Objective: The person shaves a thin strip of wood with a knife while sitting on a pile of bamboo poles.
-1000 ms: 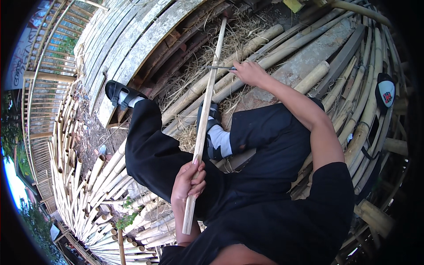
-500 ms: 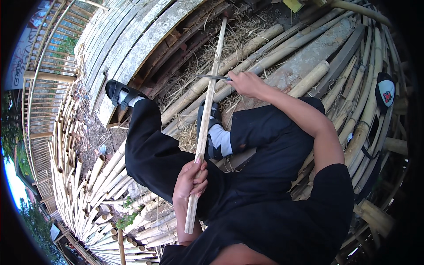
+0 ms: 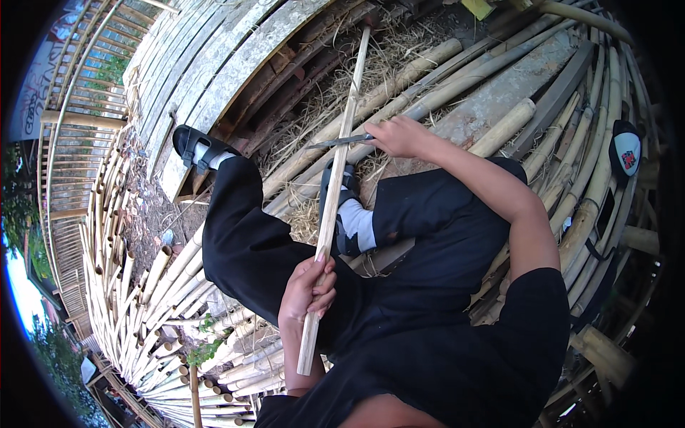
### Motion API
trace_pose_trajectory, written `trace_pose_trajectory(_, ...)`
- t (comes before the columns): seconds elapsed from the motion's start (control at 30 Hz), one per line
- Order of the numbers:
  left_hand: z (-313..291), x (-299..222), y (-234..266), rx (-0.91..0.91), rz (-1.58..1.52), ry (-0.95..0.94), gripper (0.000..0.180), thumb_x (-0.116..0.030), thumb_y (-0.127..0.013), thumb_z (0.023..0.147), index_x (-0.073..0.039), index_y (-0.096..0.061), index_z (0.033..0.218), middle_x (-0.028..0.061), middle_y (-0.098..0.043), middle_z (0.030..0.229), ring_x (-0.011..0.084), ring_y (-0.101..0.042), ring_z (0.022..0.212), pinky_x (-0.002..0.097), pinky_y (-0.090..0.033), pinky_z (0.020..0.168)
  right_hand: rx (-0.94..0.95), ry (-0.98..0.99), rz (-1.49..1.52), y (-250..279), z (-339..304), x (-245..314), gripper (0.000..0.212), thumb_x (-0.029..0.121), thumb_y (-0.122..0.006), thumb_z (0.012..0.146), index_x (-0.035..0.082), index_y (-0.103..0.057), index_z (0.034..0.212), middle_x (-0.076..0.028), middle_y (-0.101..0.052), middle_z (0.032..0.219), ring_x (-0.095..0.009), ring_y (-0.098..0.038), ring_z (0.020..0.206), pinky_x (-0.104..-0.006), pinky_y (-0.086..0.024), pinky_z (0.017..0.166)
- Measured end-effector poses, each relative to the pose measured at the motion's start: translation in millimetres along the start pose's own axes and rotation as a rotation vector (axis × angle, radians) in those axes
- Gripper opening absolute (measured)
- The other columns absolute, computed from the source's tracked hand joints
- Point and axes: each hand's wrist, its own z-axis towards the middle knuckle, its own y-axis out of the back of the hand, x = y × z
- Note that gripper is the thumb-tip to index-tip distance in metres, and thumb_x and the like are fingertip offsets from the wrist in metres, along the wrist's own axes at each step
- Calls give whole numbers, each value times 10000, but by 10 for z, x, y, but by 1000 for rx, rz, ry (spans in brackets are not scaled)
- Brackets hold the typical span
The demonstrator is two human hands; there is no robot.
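Observation:
A long, pale bamboo strip (image 3: 332,207) slants from beside my chest, across my lap, to the dark gap under the planks. My left hand (image 3: 308,289) is wrapped round its near part, with a short end sticking out below the fist. In my right hand (image 3: 399,136) is the handle of a knife (image 3: 335,142). The narrow blade lies crosswise against the strip, about midway along its far half, its tip pointing left. The fingers of the right hand are closed, and the handle is mostly hidden in them.
Weathered planks (image 3: 207,60) form a platform at the far left. Bamboo poles (image 3: 428,100) lie beyond my feet and to the right, with dry shavings (image 3: 407,60) among them. Many cut poles (image 3: 135,314) are stacked at left. A black-and-white pouch (image 3: 625,151) rests at right.
My right hand has drawn the knife a little nearer along the strip, and the blade is tilted more. My left hand keeps its hold in nearly the same place.

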Motion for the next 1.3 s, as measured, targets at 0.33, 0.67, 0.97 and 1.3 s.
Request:
trace_pose_trajectory(0.33, -8, -5, 19, 3, 4, 2, 307, -305, -378, 1033, -68, -407, 840, -49, -261, 479, 45, -251, 276, 214, -294, 266, 53, 96, -22, 88, -17, 57, 255, 287, -505, 955, 33, -476, 954, -196, -606, 619, -421, -622, 616, -531, -492, 583)
trace_pose_trajectory(0.67, 11, -1, 3, -5, 16, -6, 309, -304, -368, 1035, -66, -406, 842, -46, -261, 478, 48, -251, 274, 212, -288, 262, 36, -58, 14, 105, -28, 132, 244, 277, -530, 928, 38, -484, 944, -212, -625, 649, -413, -651, 668, -527, -511, 597)
trace_pose_trajectory(0.97, 25, -1, -23, -8, 20, 15, 305, -305, -377, 1034, -72, -406, 839, -45, -269, 487, 44, -249, 279, 214, -291, 264, -34, -212, 30, -75, 26, -145, 232, 245, -523, 929, 14, -498, 933, -214, -637, 664, -391, -664, 655, -514, -529, 581)
trace_pose_trajectory(1.3, 35, -12, 18, -2, -5, -6, 314, -312, -372, 1035, -70, -408, 838, -54, -258, 481, 48, -248, 275, 215, -287, 265, -25, -278, -22, -140, 147, -247, 218, 182, -528, 896, 2, -486, 1012, -235, -649, 722, -372, -676, 717, -506, -528, 586)
